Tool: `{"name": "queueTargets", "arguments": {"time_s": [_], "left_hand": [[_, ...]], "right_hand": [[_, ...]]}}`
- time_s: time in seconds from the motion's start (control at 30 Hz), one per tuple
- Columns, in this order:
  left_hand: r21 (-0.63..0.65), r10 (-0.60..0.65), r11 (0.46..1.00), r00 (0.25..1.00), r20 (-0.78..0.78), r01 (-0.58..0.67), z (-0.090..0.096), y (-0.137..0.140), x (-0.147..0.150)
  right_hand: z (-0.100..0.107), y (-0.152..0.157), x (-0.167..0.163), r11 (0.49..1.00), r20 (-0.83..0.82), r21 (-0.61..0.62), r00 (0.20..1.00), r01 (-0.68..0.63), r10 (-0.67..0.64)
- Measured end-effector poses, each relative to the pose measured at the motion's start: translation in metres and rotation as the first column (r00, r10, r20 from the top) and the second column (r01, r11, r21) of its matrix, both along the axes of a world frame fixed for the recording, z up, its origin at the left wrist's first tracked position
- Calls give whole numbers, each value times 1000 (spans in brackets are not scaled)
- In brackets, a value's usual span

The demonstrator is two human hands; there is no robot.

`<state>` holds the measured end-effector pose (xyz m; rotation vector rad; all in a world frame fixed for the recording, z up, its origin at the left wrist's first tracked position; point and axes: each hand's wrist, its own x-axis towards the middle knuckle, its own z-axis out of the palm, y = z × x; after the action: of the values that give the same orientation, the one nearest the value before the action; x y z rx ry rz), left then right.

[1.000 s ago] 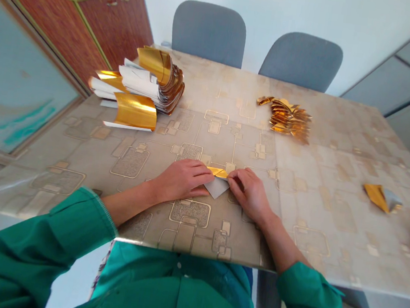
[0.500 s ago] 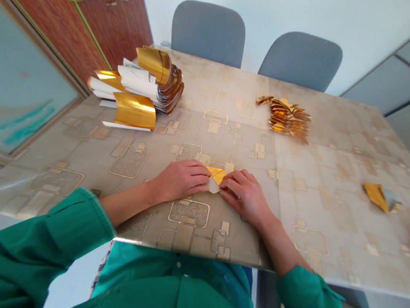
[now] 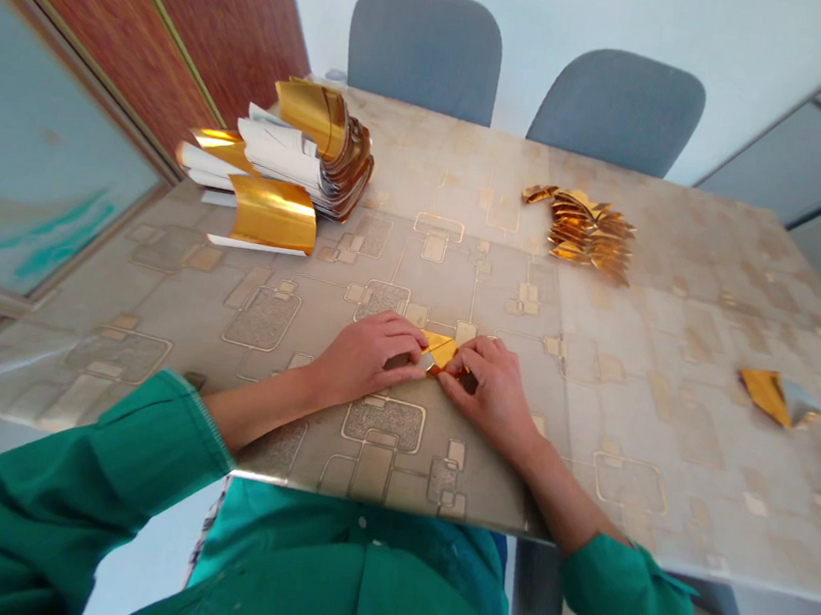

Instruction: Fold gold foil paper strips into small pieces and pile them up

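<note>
My left hand (image 3: 376,355) and right hand (image 3: 491,387) each pinch one side of the folded gold paper (image 3: 441,348) over the patterned tablecloth (image 3: 379,460).

Head-worn view — from above a green shirt (image 3: 282,593), facing forward and down: left hand (image 3: 374,355) and right hand (image 3: 494,394) near, table (image 3: 647,349) beyond, chairs (image 3: 425,52) farthest.

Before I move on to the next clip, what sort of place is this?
Probably a dining room, perhaps in a home: a broad patterned table, two gray chairs along its far side, and a reddish-brown cabinet beyond.
</note>
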<state>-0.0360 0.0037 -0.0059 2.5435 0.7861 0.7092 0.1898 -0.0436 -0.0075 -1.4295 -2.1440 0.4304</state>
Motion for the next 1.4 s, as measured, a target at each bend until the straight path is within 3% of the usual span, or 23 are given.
{"name": "queueTargets", "arguments": {"time_s": [0.27,0.63,1.4], "left_hand": [[-22,101,995,995,-20,-102,1,-5,9],[-50,39,998,999,-35,-41,1,-4,3],[-71,108,991,993,-55,-112,0,-6,11]], "right_hand": [[5,-3,-2,999,4,-39,1000,14,-14],[11,-13,2,995,70,-96,997,-22,29],[4,-9,-7,991,105,-87,990,106,-97]]}}
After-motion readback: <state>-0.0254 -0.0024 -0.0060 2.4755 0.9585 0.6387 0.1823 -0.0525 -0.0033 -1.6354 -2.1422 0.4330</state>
